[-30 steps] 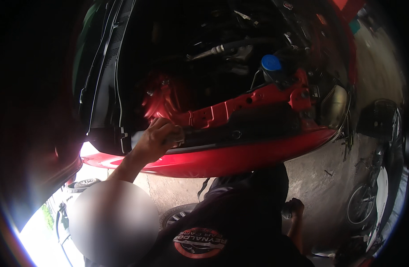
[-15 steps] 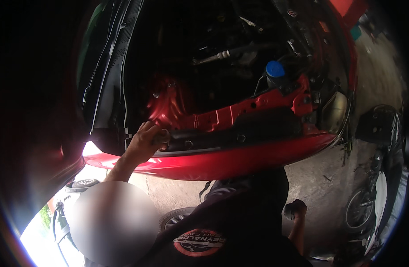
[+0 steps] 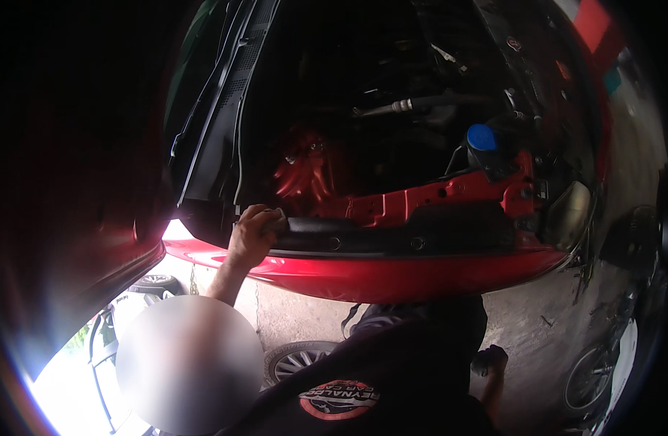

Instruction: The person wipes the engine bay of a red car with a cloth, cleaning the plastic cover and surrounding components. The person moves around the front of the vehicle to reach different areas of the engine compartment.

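My left hand [image 3: 252, 238] rests at the windshield end of a black plastic trim strip [image 3: 374, 238], along the inner edge of a red car fender [image 3: 399, 277]. Its fingers are closed around a small greyish pad [image 3: 279, 216], possibly a folded cloth, mostly covered by the hand. Down at my right side, away from the car, my right hand [image 3: 496, 357] is closed around a dark grey object [image 3: 480, 361]. Its kind is too dim to make out. A blurred disc covers part of my left forearm.
The open engine bay holds a blue-capped reservoir [image 3: 481, 137] and a red strut tower [image 3: 305, 174]. Wipers [image 3: 203, 145] lie by the windshield. A loose-looking wheel [image 3: 297, 360] is on the concrete floor [image 3: 523, 312], and a motorcycle wheel [image 3: 589, 378] stands at right.
The car has shifted rightward in view. Relative to the trim, my left hand has slid a little toward the windshield with the pad. My right hand stays low at my side.
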Demonstrator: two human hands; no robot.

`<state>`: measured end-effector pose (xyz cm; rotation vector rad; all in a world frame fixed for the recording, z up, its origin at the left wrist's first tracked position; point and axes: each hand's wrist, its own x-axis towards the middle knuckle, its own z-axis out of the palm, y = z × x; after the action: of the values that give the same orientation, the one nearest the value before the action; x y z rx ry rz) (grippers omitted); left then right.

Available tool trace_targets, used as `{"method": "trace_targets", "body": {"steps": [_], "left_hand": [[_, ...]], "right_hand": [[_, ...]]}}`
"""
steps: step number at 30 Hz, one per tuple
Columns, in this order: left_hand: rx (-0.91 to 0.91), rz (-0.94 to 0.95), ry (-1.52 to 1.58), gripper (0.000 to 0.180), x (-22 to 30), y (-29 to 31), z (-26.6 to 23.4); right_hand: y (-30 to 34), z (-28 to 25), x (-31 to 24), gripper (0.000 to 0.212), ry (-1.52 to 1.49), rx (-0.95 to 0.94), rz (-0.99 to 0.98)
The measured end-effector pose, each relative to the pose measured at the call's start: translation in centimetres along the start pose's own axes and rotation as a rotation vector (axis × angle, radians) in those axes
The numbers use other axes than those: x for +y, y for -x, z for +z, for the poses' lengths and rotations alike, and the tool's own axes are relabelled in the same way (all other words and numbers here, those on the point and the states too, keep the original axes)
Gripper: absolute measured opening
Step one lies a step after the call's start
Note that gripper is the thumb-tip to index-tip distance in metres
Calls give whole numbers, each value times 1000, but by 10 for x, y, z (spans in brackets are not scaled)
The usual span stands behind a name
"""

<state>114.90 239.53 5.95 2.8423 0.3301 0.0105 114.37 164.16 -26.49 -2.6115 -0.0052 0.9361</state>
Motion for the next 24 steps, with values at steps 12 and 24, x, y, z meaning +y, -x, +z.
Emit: {"method": "trace_targets", "body": {"steps": [12,24], "left_hand": [[103,-481,164,19,3,-9,-10],[-204,-353,-69,21,38,-14,-40]], "right_hand": [[-49,1,59,15,-97,-132,44],[-68,-64,33,17,193,-204,-162]]}}
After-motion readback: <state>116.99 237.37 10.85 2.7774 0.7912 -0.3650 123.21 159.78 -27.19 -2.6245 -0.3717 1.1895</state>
